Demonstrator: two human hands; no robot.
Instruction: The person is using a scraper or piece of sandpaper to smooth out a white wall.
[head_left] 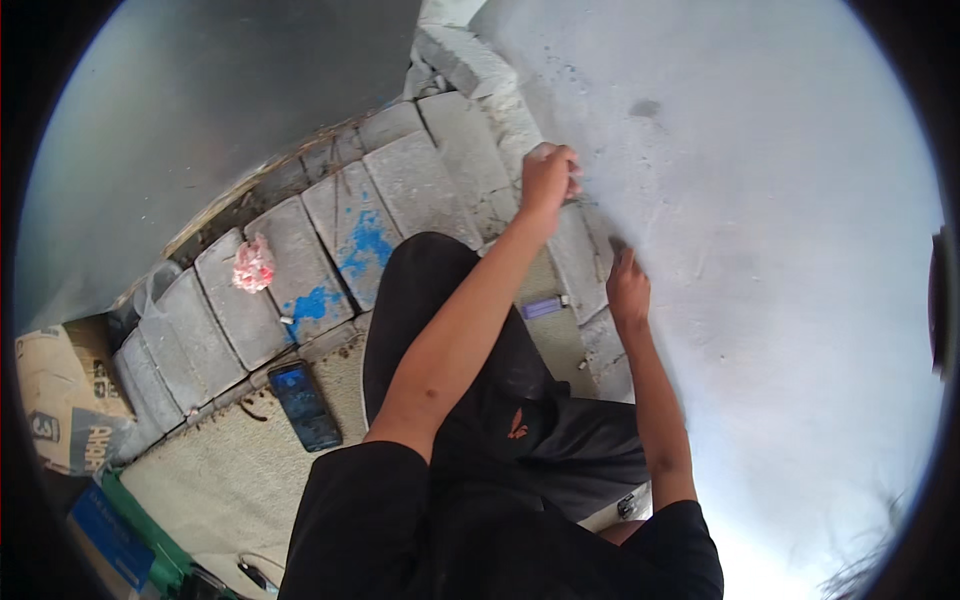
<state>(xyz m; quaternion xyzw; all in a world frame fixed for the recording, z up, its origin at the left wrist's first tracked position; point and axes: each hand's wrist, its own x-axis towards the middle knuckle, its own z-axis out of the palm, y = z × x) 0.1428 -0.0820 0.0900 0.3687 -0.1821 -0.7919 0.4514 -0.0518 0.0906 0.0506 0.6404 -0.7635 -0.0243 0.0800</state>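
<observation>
My left hand (548,183) is closed, held over the edge of the block ledge beside the pale wall (780,200). A bit of something greyish-white shows at its top, too small to make out. Lower and to the right, my right hand (628,293) is closed around a small dark flat-ended piece (617,243), whose tip is at the wall surface. Its kind cannot be told, as the fingers cover most of it. The wall has faint marks and a darker grey spot above my hands.
Grey concrete blocks (415,180) form a ledge, some splashed blue. On it lies a crumpled pink-and-white wad (253,264). A smartphone (304,406) and a purple lighter-like item (541,308) lie below. A cardboard box (75,395) stands at the left.
</observation>
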